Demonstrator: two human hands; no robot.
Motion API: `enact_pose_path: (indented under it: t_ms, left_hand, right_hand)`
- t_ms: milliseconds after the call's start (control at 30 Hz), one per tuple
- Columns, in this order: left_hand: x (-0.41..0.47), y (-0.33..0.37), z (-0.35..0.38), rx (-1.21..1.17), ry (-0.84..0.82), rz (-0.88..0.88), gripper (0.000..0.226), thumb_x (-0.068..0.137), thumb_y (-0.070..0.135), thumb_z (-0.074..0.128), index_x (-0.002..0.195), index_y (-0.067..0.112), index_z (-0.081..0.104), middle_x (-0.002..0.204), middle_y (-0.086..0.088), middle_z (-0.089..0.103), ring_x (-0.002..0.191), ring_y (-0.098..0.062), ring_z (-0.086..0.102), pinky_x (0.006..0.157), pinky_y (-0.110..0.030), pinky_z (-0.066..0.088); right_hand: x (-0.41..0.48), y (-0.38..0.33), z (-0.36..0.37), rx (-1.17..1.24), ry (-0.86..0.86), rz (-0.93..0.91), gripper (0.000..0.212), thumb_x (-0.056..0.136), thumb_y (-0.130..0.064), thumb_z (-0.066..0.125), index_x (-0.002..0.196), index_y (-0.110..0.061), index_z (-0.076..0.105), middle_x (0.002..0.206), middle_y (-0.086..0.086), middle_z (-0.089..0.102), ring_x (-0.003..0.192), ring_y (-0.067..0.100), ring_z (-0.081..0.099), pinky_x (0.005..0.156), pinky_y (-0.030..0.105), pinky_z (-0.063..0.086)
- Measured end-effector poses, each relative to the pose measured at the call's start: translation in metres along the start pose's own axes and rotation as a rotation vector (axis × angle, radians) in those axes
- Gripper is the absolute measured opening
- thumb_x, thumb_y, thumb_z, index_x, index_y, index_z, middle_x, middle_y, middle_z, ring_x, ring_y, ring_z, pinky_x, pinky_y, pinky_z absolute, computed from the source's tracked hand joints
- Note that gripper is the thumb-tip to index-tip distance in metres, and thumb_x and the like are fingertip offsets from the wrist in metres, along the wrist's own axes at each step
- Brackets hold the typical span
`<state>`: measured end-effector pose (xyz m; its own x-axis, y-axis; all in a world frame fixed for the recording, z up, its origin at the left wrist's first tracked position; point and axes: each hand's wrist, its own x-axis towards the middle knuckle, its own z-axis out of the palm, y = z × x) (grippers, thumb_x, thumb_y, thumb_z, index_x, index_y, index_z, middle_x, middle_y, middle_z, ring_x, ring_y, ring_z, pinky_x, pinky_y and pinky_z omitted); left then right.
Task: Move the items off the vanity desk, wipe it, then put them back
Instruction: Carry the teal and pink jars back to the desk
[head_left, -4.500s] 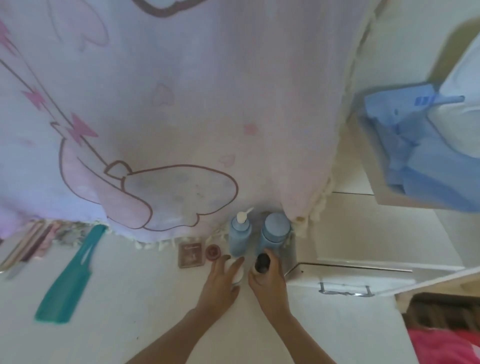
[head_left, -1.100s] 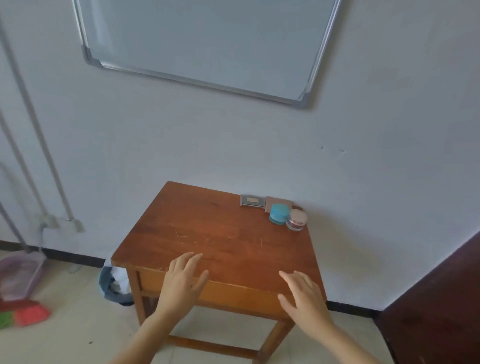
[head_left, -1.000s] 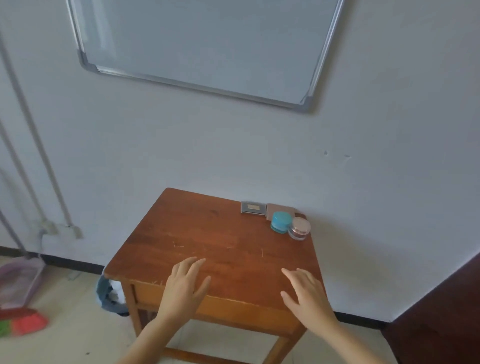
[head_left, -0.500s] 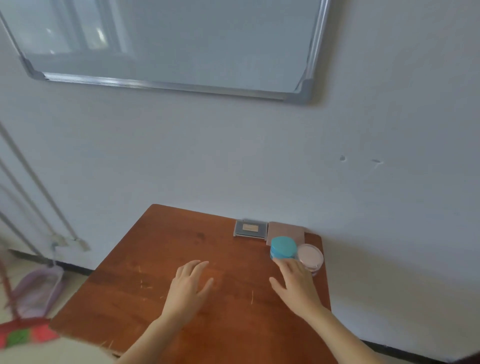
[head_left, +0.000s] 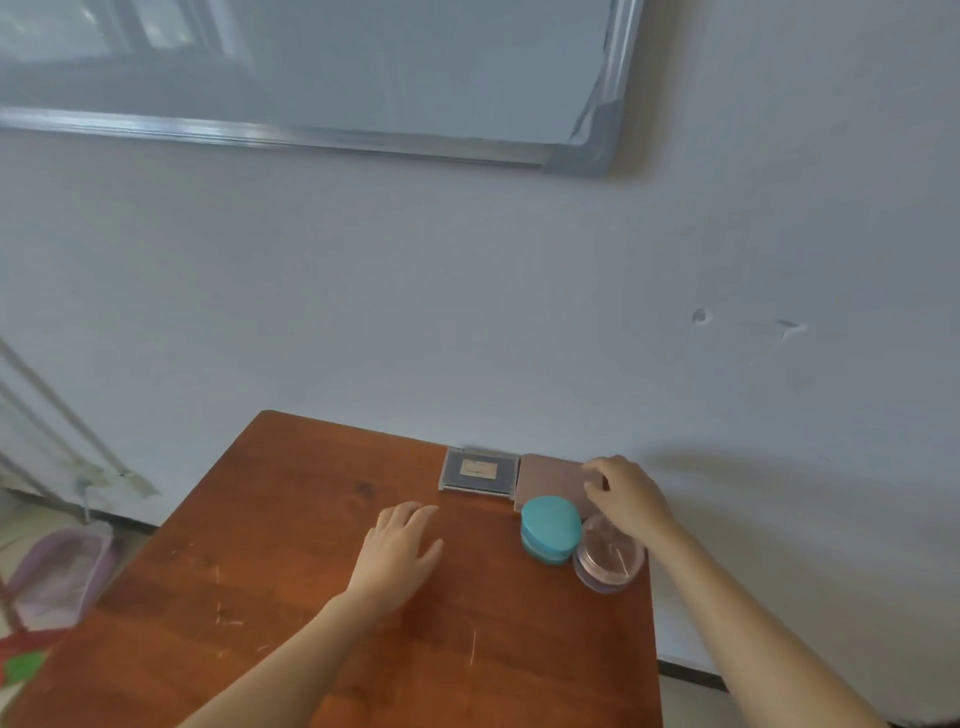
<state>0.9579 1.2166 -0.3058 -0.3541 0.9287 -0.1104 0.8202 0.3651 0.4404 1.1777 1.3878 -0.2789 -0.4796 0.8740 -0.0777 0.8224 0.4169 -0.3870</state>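
Since half a second ago the right grip (head_left: 623, 499) has passed the teal jar (head_left: 550, 527) to the brown flat case (head_left: 548, 480) at the bench's (head_left: 291, 545) 1 o'clock corner. Its fingers curl over the case; whether it has hold, I cannot tell. The left grip (head_left: 400, 551) lies flat and empty mid-bench. A dark compact (head_left: 479, 472) sits at 12 o'clock against the case, and a clear jar (head_left: 609, 558) at 2 o'clock touches the teal one.

My left hand (head_left: 397, 553) is palm down, fingers relaxed and slightly spread. My right hand (head_left: 626, 499) reaches farther forward, fingers bent down at the tips; whether they grip, I cannot tell.
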Motion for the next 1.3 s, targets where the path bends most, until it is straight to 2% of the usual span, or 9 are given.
enact_pose_path:
  t_ms: [200,367,433,533,633,800,933,1100,1300]
  left_hand:
    - [0.046,0.024,0.008,-0.012,-0.075,0.067,0.049,0.093,0.037,0.043,0.138,0.026,0.031,0.145,0.005,0.030,0.134,-0.014,0.022,0.110,-0.031,0.023]
    - [0.055,0.061,0.032,-0.025,-0.184,0.359,0.062,0.083,0.048,0.052,0.138,0.024,0.033,0.140,0.003,0.036,0.129,-0.015,0.028,0.105,-0.030,0.026]
    - [0.056,0.074,0.044,-0.046,-0.211,0.434,0.073,0.074,0.057,0.044,0.137,0.021,0.035,0.135,-0.001,0.040,0.125,-0.020,0.035,0.101,-0.035,0.032]
    - [0.060,0.083,0.056,-0.073,-0.202,0.438,0.082,0.064,0.060,0.037,0.136,0.019,0.038,0.130,-0.006,0.044,0.120,-0.025,0.041,0.096,-0.037,0.037]
    - [0.061,0.083,0.062,-0.084,-0.164,0.430,0.080,0.064,0.058,0.040,0.133,0.018,0.043,0.125,-0.008,0.049,0.114,-0.027,0.048,0.091,-0.037,0.042]
    - [0.056,0.083,0.059,-0.079,-0.192,0.435,0.072,0.076,0.044,0.060,0.139,0.020,0.033,0.132,-0.005,0.040,0.122,-0.022,0.037,0.099,-0.031,0.037]
    - [0.044,0.078,0.058,-0.071,-0.177,0.405,0.071,0.078,0.038,0.063,0.139,0.024,0.030,0.134,-0.001,0.036,0.120,-0.018,0.035,0.098,-0.026,0.035]
    - [0.032,0.066,0.050,-0.076,-0.164,0.413,0.071,0.079,0.038,0.062,0.139,0.025,0.028,0.137,0.003,0.033,0.122,-0.015,0.031,0.102,-0.023,0.030]
    - [0.025,0.078,0.027,-0.185,-0.096,0.577,0.067,0.075,0.036,0.068,0.134,0.019,0.040,0.128,-0.002,0.042,0.119,-0.020,0.038,0.098,-0.025,0.033]
  right_hand:
    - [0.019,0.001,0.003,0.044,-0.130,-0.034,0.037,0.092,-0.033,0.050,0.126,-0.021,0.051,0.128,0.001,0.051,0.119,0.018,0.046,0.097,0.032,0.038]
    - [-0.002,0.021,0.022,0.097,-0.122,-0.010,0.035,0.091,-0.030,0.051,0.125,-0.019,0.053,0.126,-0.001,0.051,0.116,0.015,0.046,0.095,0.027,0.039]
    - [-0.014,0.028,0.029,0.111,-0.108,-0.013,0.033,0.091,-0.027,0.052,0.122,-0.018,0.055,0.123,-0.001,0.052,0.115,0.015,0.047,0.093,0.024,0.039]
    - [-0.030,0.030,0.036,0.127,-0.054,-0.025,0.037,0.090,-0.028,0.053,0.125,-0.018,0.052,0.124,-0.003,0.048,0.116,0.013,0.044,0.094,0.020,0.034]
    - [-0.043,0.028,0.041,0.127,-0.050,-0.010,0.051,0.088,-0.035,0.054,0.136,-0.022,0.039,0.133,-0.004,0.040,0.122,0.010,0.038,0.099,0.019,0.033]
    - [-0.056,0.023,0.044,-0.015,-0.107,0.002,0.079,0.079,-0.049,0.061,0.143,-0.027,0.022,0.147,0.002,0.020,0.134,0.020,0.023,0.104,0.030,0.034]
    - [-0.062,0.017,0.044,-0.042,-0.062,0.034,0.075,0.079,-0.041,0.062,0.142,-0.029,0.024,0.141,-0.002,0.026,0.127,0.017,0.029,0.093,0.025,0.042]
    - [-0.084,0.012,0.038,-0.036,-0.059,0.092,0.075,0.079,-0.042,0.063,0.141,-0.031,0.023,0.141,-0.005,0.024,0.130,0.013,0.026,0.096,0.022,0.038]
    - [-0.129,0.004,0.018,-0.045,0.052,0.272,0.074,0.078,-0.043,0.064,0.139,-0.032,0.024,0.140,-0.005,0.025,0.128,0.013,0.028,0.095,0.023,0.040]
